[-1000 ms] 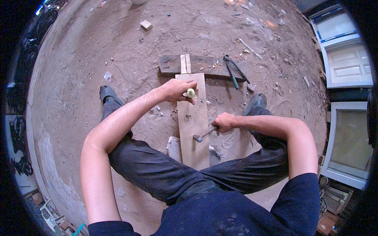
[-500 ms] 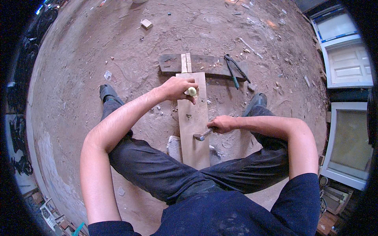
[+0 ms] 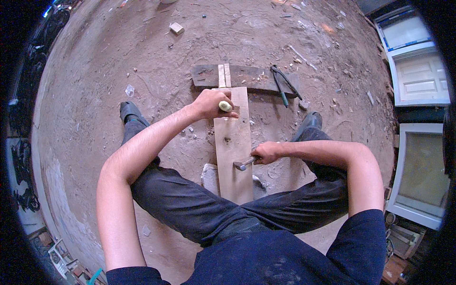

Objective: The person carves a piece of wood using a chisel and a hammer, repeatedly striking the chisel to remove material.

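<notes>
the left hand [image 3: 213,104] gripped a pale, rounded tool handle [image 3: 225,106] over the flat, light wooden board [image 3: 232,159] beneath; the right hand [image 3: 267,152] clenched a grey metal hammer [image 3: 242,166]. chiselling seemed underway, striking next probably needing a steady handle.

Pale tool handle [image 3: 225,106] tipped leftward, butt end shifted slightly forward

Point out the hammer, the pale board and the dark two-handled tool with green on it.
Hammer [image 3: 240,166]: head camera view, on the hammer's head.
Pale board [image 3: 231,156]: head camera view, on the middle of its upper face.
Dark two-handled tool [image 3: 284,99]: head camera view, on its green grip.
</notes>
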The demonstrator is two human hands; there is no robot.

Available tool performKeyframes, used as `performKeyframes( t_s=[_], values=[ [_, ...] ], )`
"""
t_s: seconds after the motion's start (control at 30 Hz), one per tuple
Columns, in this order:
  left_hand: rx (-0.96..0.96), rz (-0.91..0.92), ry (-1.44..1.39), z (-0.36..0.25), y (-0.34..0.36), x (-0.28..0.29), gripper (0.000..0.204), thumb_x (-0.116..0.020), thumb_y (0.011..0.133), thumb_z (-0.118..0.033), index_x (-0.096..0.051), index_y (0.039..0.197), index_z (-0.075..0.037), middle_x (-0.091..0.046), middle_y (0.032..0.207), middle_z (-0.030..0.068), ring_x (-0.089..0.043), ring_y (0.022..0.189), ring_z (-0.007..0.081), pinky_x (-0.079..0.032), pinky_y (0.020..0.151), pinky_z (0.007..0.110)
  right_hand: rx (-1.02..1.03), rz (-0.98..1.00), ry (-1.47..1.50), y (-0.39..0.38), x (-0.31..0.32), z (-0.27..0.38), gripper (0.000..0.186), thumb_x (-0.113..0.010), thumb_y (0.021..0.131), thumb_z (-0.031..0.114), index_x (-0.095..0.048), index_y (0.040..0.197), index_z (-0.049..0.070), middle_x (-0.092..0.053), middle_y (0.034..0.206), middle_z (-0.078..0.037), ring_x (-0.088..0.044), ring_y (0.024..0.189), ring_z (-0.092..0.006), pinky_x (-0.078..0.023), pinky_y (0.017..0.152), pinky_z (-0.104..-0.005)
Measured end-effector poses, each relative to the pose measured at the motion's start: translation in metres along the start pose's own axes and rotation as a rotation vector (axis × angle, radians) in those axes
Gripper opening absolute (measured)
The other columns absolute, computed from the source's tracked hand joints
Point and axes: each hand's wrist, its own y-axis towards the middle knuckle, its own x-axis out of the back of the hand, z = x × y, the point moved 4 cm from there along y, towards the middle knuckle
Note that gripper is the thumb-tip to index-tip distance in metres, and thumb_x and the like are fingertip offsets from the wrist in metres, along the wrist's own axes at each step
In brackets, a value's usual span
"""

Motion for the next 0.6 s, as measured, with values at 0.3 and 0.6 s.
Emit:
performKeyframes(
  t_s=[0.3,0.6],
  values=[
    [0.135,-0.1,-0.075,0.008,-0.001,-0.008,0.053,-0.071,0.077,-0.061,-0.067,0.075,-0.008,-0.067,0.089,0.0101,-0.067,0.084,0.0339,-0.053,0.071,0.044,-0.005,-0.238,0.016,-0.019,0.101,0.046,0.028,-0.068,0.083,0.033,-0.064,0.085,0.006,-0.063,0.068,-0.018,-0.062,0.065,-0.0372,-0.048,0.059,-0.0471],
    [0.301,-0.091,-0.078,0.032,0.003,-0.011,0.056,-0.074,0.073,-0.06,-0.066,0.088,-0.007,-0.069,0.086,0.018,-0.068,0.084,0.0376,-0.054,0.072,0.046,0.037,-0.765,0.326,-0.07,0.214,0.073,0.02,-0.066,0.089,0.016,-0.065,0.094,-0.003,-0.043,0.064,0.009,-0.041,0.061,-0.0039,-0.033,0.053,-0.0253]
  ],
)
